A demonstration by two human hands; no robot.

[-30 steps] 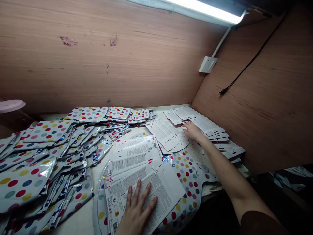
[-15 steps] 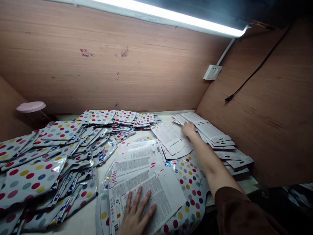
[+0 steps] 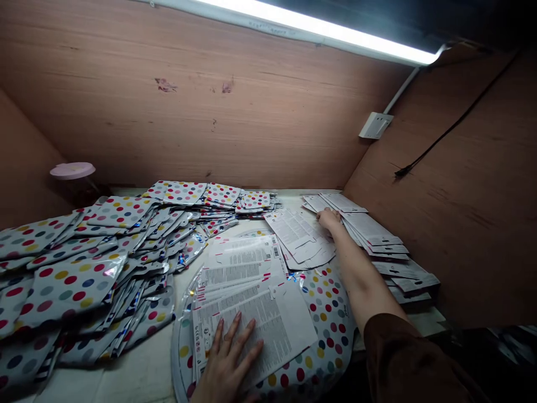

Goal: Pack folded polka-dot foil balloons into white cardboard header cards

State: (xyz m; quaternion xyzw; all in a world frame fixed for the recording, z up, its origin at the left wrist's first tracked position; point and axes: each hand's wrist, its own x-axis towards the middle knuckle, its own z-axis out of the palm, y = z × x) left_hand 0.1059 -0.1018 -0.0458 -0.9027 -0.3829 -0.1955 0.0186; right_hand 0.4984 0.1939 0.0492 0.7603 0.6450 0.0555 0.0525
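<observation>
Our left hand lies flat on a pile of printed paper sheets. Its fingers are spread apart and press on the top sheet. The sheets are full of tiny words, and they have red marks and bar codes. They sit on a big round foil balloon with bright dots, and the balloon lies on the bench.

Our right arm reaches across the balloon, and a brown sleeve covers it up near the elbow. Our right hand is at the back of the bench, between some loose paper cards and a long row of cards that lie fanned out, one over the next. Its fingers are bent a little and close together, and they touch the paper. We cannot tell if they pinch a card or only rest on it.

To the left is a big messy heap of flat dotted balloons, shiny and sliding over each other. Behind it all is a wood wall. A white wall plug and a black cord are on the right. A long light shines above, and a round pink thing sits far to the left.
</observation>
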